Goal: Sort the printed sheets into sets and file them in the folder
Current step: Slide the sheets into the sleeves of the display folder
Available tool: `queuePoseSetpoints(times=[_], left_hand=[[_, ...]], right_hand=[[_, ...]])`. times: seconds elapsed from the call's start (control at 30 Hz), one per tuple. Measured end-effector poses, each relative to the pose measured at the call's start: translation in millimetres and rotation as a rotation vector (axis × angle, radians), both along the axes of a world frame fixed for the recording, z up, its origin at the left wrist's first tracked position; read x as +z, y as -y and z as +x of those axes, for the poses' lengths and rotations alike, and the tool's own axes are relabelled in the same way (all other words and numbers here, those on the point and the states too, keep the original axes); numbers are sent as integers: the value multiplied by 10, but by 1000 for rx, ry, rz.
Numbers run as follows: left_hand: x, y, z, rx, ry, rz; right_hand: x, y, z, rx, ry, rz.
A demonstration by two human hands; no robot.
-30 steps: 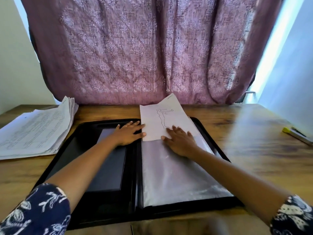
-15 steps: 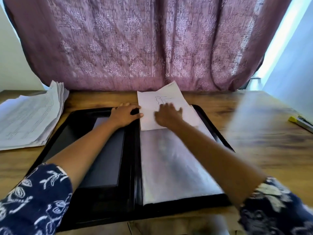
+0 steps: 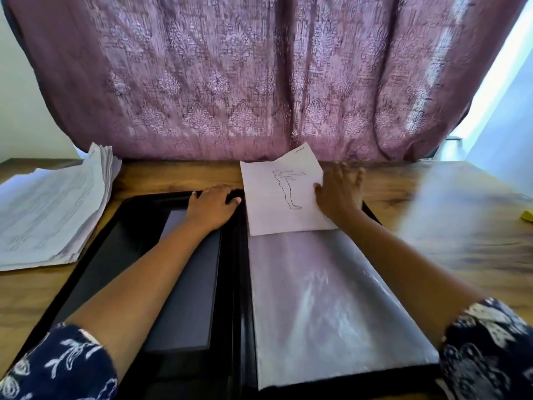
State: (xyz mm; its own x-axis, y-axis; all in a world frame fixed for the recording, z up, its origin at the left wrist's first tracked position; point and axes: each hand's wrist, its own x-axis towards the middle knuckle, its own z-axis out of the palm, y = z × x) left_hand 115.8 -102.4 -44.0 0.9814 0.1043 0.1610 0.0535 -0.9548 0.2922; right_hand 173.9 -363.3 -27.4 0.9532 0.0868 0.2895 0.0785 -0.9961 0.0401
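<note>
Wooden table (image 3: 178, 174), mauve patterned curtain (image 3: 245, 76) hanging along its far edge at 12 o'clock. Thick stack of printed sheets (image 3: 49, 215) at 9 o'clock, fanned and untidy, its far corner curling up, lying clear of the folder. Small yellow object (image 3: 527, 215) at 3 o'clock, cut off by the picture's edge; cannot tell what it is. Black folder (image 3: 124, 226) lies open and flat in the centre, spine running 12 to 6. Its left half carries a dark inner panel (image 3: 190, 284); its right half is covered by a shiny clear plastic sleeve (image 3: 331, 307) that catches glare. One sheet with a line drawing of a standing figure (image 3: 282, 194) sits at 12 o'clock on the folder's right half, its near edge meeting the sleeve's top, its far end reaching past the folder onto the table toward the curtain, top corner lifted. Whether the near edge has entered the sleeve cannot be told. Left forearm crosses the left half and hides part of the panel; left hand (image 3: 212, 204) rests palm down near the spine at 11 o'clock, fingers loosely together and flat, gripping nothing. Right forearm lies diagonally across the sleeve's right edge; right hand (image 3: 339, 192) is at 1 o'clock, fingers spread wide and blurred, thumb touching the sheet's right edge, the rest of the hand over the table just beside the paper. Dark floral sleeves (image 3: 57, 368) at both lower corners.
</note>
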Motion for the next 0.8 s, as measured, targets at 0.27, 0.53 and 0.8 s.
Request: queuePoseSetpoints(times=[0.27,0.53,0.8], left_hand=[[-72,-10,110,50,-80,46],[-122,-13,133,62,-111,53],[-95,-11,139,73,-113,44]], right_hand=[[88,-1148,1249,495,-292,154],[-9,-1284,1648,513,-185,189],[245,-924,1312,743,-462,342]])
